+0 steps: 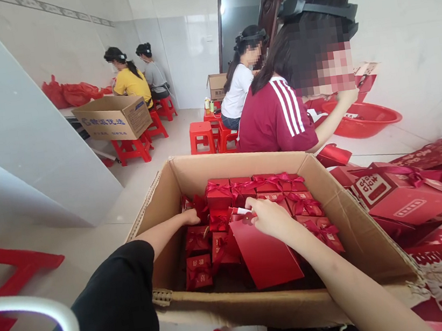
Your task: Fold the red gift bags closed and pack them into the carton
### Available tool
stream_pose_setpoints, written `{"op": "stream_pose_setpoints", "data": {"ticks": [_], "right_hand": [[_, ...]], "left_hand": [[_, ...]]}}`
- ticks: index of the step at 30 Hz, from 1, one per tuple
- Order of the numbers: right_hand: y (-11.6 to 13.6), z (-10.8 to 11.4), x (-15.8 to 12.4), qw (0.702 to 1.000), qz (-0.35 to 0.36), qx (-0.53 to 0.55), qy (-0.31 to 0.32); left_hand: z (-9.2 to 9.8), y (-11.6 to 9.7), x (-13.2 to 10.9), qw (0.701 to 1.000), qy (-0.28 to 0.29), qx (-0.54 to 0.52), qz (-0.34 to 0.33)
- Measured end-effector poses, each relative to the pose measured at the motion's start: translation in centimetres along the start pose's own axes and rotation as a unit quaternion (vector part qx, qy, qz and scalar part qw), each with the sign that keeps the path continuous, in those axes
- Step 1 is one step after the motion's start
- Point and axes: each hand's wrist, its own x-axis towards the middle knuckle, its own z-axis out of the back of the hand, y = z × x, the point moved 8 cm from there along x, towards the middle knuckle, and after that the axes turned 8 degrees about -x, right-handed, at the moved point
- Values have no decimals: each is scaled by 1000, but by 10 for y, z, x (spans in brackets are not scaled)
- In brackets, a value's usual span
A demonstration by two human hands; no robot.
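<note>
A large cardboard carton (259,301) stands before me, holding several small red gift boxes (199,271) tied with dark red ribbon. At the carton's left side, my left hand (189,218) reaches in with its fingers closed on a small red gift box (200,207), whose shape is partly hidden among the others. My right hand (266,215) is over the middle of the carton, its fingers closed at the top edge of a smooth red card piece (267,251); whether it is a bag or a box I cannot tell. A slim white-and-red piece (240,211) juts out by those fingers.
Larger red gift boxes (407,192) are heaped on the right. A person in a maroon shirt (267,118) sits just beyond the carton, near a red basin (367,118). Several others sit farther back. Red stools (201,135) and another carton (115,118) stand behind.
</note>
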Motion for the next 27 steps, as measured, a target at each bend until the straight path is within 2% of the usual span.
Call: {"op": "stream_pose_setpoints", "data": {"ticks": [3, 9, 18, 23, 27], "right_hand": [[0, 2, 0, 1000, -1, 2, 9], [1, 1, -1, 1000, 5, 2, 15], [-2, -2, -1, 1000, 11, 5, 12], [-2, -2, 0, 1000, 14, 11, 13], [-2, 0, -1, 1000, 13, 7, 10]], "left_hand": [[-11, -1, 5, 999, 35, -6, 20], [-30, -18, 2, 997, 68, -34, 3], [-32, -11, 2, 994, 88, -55, 26], [-30, -1, 3, 995, 76, -46, 53], [-13, 0, 4, 998, 13, -19, 60]]}}
